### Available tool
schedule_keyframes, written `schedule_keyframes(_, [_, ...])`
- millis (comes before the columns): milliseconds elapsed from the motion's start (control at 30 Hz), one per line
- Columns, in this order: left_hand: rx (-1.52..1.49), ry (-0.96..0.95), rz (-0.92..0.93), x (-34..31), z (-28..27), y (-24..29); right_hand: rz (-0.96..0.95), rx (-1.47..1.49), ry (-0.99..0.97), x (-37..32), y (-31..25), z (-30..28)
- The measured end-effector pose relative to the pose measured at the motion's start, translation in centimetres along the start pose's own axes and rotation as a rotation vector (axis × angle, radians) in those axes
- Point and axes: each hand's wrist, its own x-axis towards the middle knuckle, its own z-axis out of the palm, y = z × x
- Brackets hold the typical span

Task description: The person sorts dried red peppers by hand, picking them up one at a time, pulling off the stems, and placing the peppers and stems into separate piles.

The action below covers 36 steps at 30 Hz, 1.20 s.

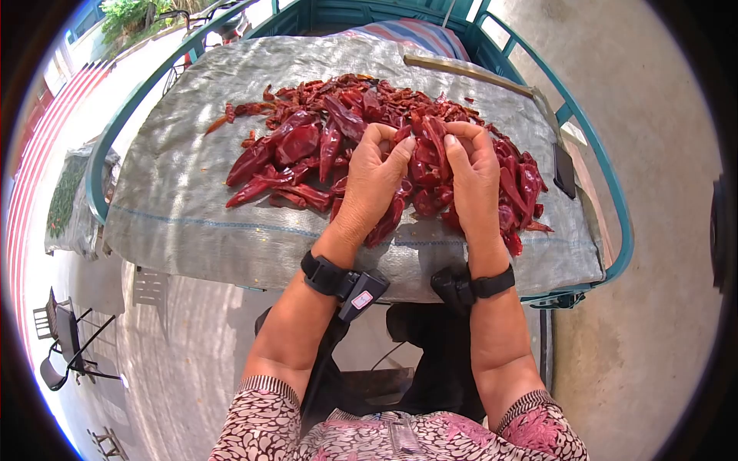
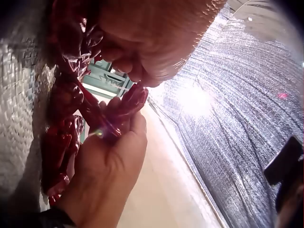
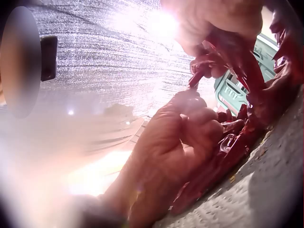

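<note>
A heap of dried red chili peppers covers the middle of a grey woven sheet. Both hands meet over its near side. The right hand grips a long red chili pepper between thumb and fingers. With thumb and fingertips, the left hand pinches the end of a red chili close beside it. In the left wrist view the held chili rises from the right hand toward the left fingertips. The right wrist view shows the left hand with curled fingers under the chili.
Teal cart rails curve round the sheet. A wooden stick lies at the back, and a dark phone rests near the right edge. Striped cloth lies behind. A black folding chair stands at lower left.
</note>
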Motion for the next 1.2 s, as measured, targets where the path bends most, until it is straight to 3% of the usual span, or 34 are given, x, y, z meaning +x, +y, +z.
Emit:
schedule_keyframes(133, [0.242,0.041,0.041,-0.4,0.8,0.1,-0.001,-0.033,0.045,-0.1,0.2,-0.6])
schedule_keyframes(267, [0.197,0.199,0.133,0.0,0.1,-0.8,-0.055,-0.074,0.055,-0.2,0.6,-1.2])
schedule_keyframes(333, [0.098,0.135,0.087,0.0,-0.3,-0.5,-0.119,-0.170,0.099,-0.3,-0.2,-1.3])
schedule_keyframes(433, [0.025,0.057,0.094,-0.5,0.3,0.6,-0.275,-0.283,-0.010,-0.6,-1.6,-1.1])
schedule_keyframes(533, [0.089,0.050,0.144,-0.7,0.5,0.8,-0.663,-0.646,-0.187,-0.2,-1.3,-1.6])
schedule_keyframes(667, [0.251,0.123,0.183,0.0,-0.2,-0.9,-0.235,-0.509,-0.062,-0.3,-1.1,-1.6])
schedule_keyframes(800, [0.443,0.159,0.328,0.2,0.3,-1.4,-0.197,-0.555,0.201,0.5,-0.4,-2.7])
schedule_keyframes(933, [0.584,0.066,0.228,-0.5,0.3,-0.6,-0.225,-0.475,0.323,1.0,0.5,-3.9])
schedule_keyframes(1033, [0.536,-0.026,0.136,-0.9,0.5,0.8,-0.131,-0.578,0.373,1.3,0.9,-5.2])
schedule_keyframes(1133, [0.921,-0.208,0.727,-0.6,0.3,0.3,-0.095,-0.550,0.358,1.3,1.6,-5.4])
schedule_keyframes(1200, [1.018,-0.309,0.725,-1.0,0.0,-0.5,-0.072,-0.659,0.313,1.1,1.5,-5.3])
